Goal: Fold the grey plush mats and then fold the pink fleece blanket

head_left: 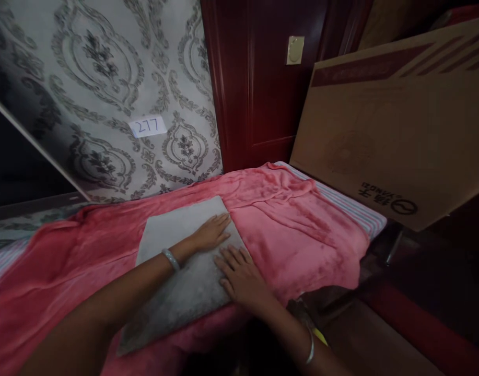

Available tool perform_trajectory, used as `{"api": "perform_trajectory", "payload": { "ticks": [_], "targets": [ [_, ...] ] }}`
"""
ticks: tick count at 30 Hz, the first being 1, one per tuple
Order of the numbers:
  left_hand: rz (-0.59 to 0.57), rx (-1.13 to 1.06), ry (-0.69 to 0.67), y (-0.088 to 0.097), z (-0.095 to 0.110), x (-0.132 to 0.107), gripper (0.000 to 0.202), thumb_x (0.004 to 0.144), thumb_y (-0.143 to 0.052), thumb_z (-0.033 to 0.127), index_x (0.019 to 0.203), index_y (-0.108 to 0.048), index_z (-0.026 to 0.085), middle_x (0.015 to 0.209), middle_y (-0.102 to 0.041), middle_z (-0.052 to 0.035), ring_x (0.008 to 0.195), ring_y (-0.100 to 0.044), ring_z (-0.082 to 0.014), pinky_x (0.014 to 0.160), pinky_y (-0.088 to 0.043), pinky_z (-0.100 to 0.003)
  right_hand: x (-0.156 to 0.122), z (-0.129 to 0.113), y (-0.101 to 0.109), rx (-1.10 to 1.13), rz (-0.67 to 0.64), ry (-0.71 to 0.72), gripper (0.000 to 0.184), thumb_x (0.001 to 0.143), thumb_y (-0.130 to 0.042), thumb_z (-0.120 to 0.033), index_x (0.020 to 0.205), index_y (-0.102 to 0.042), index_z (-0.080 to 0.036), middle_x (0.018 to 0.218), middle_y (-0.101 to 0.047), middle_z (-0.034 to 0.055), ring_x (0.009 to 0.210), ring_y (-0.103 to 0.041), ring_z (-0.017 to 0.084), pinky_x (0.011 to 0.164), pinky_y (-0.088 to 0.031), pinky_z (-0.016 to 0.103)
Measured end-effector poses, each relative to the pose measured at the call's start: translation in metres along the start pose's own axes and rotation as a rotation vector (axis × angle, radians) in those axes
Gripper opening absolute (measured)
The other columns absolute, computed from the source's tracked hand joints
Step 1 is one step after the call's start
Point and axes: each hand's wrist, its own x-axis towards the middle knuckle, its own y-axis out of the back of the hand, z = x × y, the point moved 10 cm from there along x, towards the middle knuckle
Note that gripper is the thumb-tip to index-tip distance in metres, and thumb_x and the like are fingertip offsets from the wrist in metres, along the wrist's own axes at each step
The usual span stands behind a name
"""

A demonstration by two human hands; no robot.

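Observation:
A grey, flat rectangular piece of soft-looking material (184, 282) lies on a pink blanket (286, 245). My left hand (211, 233) rests palm down on its upper right part, fingers stretched out toward the right edge. Lower on the same right side, my right hand (243, 274) lies flat with its fingers spread, partly over the edge of the grey piece. Both hands press on the surface and grip nothing. A bracelet circles each wrist. Whether the grey piece is one layer or folded, I cannot tell.
The blanket covers a bed or table with a striped edge (352, 203). A large cardboard box (384, 125) leans at the right, before a dark red door (258, 78). Patterned wallpaper (106, 89) bears a paper label (148, 126) reading 277. A dark panel (20, 156) stands left.

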Motion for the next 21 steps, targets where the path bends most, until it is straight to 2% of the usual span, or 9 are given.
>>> {"api": "perform_trajectory", "payload": {
  "ticks": [3,7,10,14,17,21],
  "targets": [
    [-0.020,0.009,0.089,-0.001,-0.024,0.020,0.075,0.099,-0.034,0.058,0.158,-0.032,0.012,0.167,-0.026,-0.0174,0.156,-0.021,-0.0291,0.128,-0.015,-0.048,-0.001,0.002,-0.008,-0.013,-0.004,0.005,0.055,0.104,-0.046,-0.045,0.157,-0.040,-0.029,0.165,-0.035,0.0056,0.154,-0.023,0.027,0.127,-0.016,0.052],
    [-0.020,0.006,0.223,0.004,-0.057,0.050,0.086,0.095,-0.033,0.068,0.159,-0.027,0.010,0.168,-0.021,-0.0199,0.157,-0.018,-0.0308,0.126,-0.016,-0.045,-0.001,0.005,-0.010,-0.005,-0.028,-0.001,0.058,0.103,-0.047,-0.046,0.159,-0.036,-0.032,0.167,-0.028,0.0031,0.155,-0.020,0.026,0.128,-0.014,0.052],
    [-0.033,-0.024,0.252,0.003,-0.074,0.066,0.088,0.095,-0.033,0.068,0.158,-0.029,0.007,0.167,-0.021,-0.0216,0.156,-0.018,-0.0303,0.126,-0.016,-0.043,-0.002,0.006,-0.011,0.003,-0.038,-0.009,0.059,0.104,-0.046,-0.045,0.160,-0.033,-0.033,0.168,-0.026,0.0017,0.156,-0.019,0.026,0.128,-0.013,0.053],
    [-0.018,-0.071,0.299,0.003,-0.094,0.078,0.081,0.095,-0.036,0.066,0.157,-0.034,0.013,0.166,-0.026,-0.0175,0.155,-0.024,-0.0293,0.125,-0.020,-0.044,-0.002,0.007,-0.014,-0.001,-0.057,-0.015,0.060,0.104,-0.045,-0.046,0.161,-0.029,-0.034,0.168,-0.025,0.0004,0.156,-0.018,0.025,0.128,-0.015,0.052],
    [0.057,-0.074,0.326,0.013,-0.097,0.080,0.073,0.097,-0.037,0.060,0.155,-0.037,0.016,0.164,-0.033,-0.0164,0.153,-0.030,-0.0280,0.124,-0.023,-0.045,-0.001,0.007,-0.013,0.006,-0.057,-0.015,0.059,0.104,-0.044,-0.047,0.160,-0.031,-0.035,0.168,-0.025,-0.0002,0.156,-0.017,0.025,0.128,-0.016,0.051],
    [0.230,-0.050,0.323,0.041,-0.082,0.074,0.061,0.100,-0.036,0.044,0.152,-0.042,0.015,0.160,-0.041,-0.0160,0.152,-0.032,-0.0288,0.126,-0.019,-0.050,0.000,0.006,-0.008,-0.003,-0.034,-0.016,0.056,0.105,-0.043,-0.048,0.159,-0.034,-0.036,0.167,-0.028,-0.0022,0.155,-0.021,0.023,0.128,-0.017,0.049]
  ]
}}
